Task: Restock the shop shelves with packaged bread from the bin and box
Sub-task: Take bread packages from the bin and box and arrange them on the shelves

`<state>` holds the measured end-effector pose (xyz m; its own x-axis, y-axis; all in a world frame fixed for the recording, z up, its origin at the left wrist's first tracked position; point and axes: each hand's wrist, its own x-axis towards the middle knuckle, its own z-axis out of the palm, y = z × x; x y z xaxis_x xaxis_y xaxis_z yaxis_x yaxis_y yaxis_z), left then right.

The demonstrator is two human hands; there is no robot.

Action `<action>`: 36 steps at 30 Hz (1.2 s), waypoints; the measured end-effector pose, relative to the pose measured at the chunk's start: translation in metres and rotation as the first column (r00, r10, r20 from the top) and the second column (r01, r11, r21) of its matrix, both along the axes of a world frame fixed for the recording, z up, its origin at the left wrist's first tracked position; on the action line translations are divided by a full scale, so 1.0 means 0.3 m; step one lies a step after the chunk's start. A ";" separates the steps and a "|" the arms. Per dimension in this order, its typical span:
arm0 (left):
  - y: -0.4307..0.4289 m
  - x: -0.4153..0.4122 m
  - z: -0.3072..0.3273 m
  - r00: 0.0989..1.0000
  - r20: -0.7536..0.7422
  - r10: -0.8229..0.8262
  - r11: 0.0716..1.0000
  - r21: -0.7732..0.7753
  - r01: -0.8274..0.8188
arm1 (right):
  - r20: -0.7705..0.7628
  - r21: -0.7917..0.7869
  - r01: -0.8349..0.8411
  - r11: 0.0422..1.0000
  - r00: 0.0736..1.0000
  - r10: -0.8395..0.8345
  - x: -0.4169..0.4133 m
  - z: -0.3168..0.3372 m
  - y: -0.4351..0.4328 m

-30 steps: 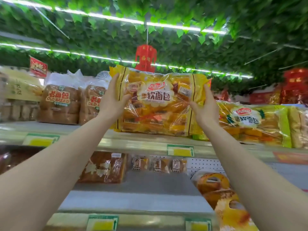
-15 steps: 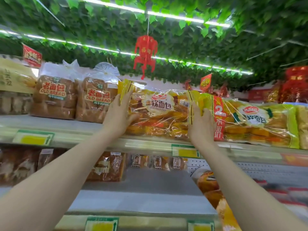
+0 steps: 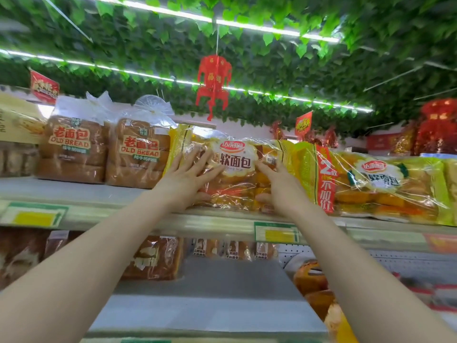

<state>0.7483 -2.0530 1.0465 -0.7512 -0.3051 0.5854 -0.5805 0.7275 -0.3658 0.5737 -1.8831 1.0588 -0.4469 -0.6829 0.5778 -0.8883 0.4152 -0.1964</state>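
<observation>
- Head view: a yellow bread pack [image 3: 235,157] sits on the top shelf [image 3: 99,194], just above frame centre. It is wedged between two brown loaves [image 3: 138,152] at its 9 o'clock and a green-edged pack [image 3: 385,186] at its 3 o'clock.
- Left hand [image 3: 184,180]: fingers straight and spread flat on the pack's left front, pointing to 1 o'clock. The thumb lies low near the bottom edge. It presses and clasps nothing.
- Right hand [image 3: 279,186]: fingers also extended and laid on the right front, pointing to 11 o'clock, with the thumb low. This too is an open-palmed push, not a grasp.
- Risk, slipping: the pack's lower edge looks close to the shelf lip above the price tag [image 3: 277,232]. If the palms lift before it is seated well back, the slick wrap could let it slide forward and drop toward 6 o'clock.
- Risk, crushing: the rolls inside are probably soft, so a hard shove would likely flatten them.
- Risk, crowding: the pack's right end touches or overlaps the neighbouring pack's red strip. Forcing it in could buckle that pack or nudge the nearer loaf over.
- Direction: the long axis runs 9 to 3 o'clock, along the shelf edge. The printed front faces out to the aisle with its lettering upright, and the pack appears to lean slightly back.
</observation>
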 end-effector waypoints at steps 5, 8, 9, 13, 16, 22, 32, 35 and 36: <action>-0.022 -0.031 0.024 0.998 0.035 0.044 0.999 0.028 -0.045 | -0.059 0.024 0.052 0.998 0.997 -0.050 -0.017 0.002 -0.057; -0.027 -0.040 0.027 0.998 0.043 0.042 0.998 0.039 -0.044 | -0.130 0.031 0.111 0.993 0.986 -0.106 -0.020 -0.005 -0.073; -0.028 -0.037 0.028 0.999 0.044 0.029 0.998 0.051 -0.032 | -0.139 0.033 0.119 0.992 0.984 -0.113 -0.020 -0.007 -0.071; -0.017 -0.010 0.035 0.986 -0.060 -0.153 0.988 0.007 0.154 | -0.205 0.022 0.151 0.988 0.968 -0.143 -0.010 0.003 -0.042; -0.018 0.014 0.037 0.974 -0.085 -0.211 0.977 -0.009 0.211 | -0.162 0.035 0.109 0.993 0.981 -0.102 -0.020 0.015 -0.015; -0.074 0.010 0.021 0.988 -0.048 -0.149 0.987 0.048 0.151 | -0.149 0.069 0.159 0.985 0.978 -0.148 -0.045 0.000 -0.004; 0.070 0.039 -0.021 0.957 -0.243 -0.159 0.976 0.108 0.190 | -0.180 -0.084 0.111 0.990 0.976 -0.124 -0.046 -0.086 0.021; 0.156 0.063 -0.061 0.899 -0.395 -0.189 0.961 0.113 0.252 | -0.223 -0.167 0.027 0.986 0.973 -0.064 -0.014 -0.113 0.070; 0.187 0.075 -0.079 0.874 -0.444 -0.196 0.957 0.110 0.270 | -0.237 -0.196 -0.011 0.980 0.971 -0.036 0.001 -0.127 0.087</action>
